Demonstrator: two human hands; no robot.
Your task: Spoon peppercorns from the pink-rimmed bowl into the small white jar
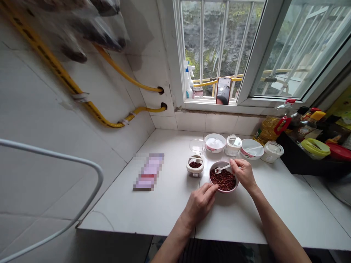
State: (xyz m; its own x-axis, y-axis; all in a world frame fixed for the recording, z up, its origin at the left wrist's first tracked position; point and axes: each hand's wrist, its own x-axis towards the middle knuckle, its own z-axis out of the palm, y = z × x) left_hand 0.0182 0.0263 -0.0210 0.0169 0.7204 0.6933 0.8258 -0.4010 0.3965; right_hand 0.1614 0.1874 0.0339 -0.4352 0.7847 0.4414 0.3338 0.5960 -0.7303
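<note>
My right hand [243,173] is closed on the handle of a small white spoon [218,170]. The spoon's head rests over dark reddish-brown dried grains, which look like peppercorns [225,181], filling a bowl [210,185]. At the bowl's near left rim, my left hand [201,201] grips the edge between thumb and fingers. Just left of the bowl stands a cream-coloured seasoning jar [195,171] with similar dark grains inside. Its clear lid [197,146] appears raised behind it.
Behind stand a bowl of white powder [215,150], a lidded jar [233,145], a bowl with a spoon [252,155] and another lidded jar [272,152]. A black box [290,155] and an oil bottle [270,126] are right. A blurred purple packet [149,171] lies left.
</note>
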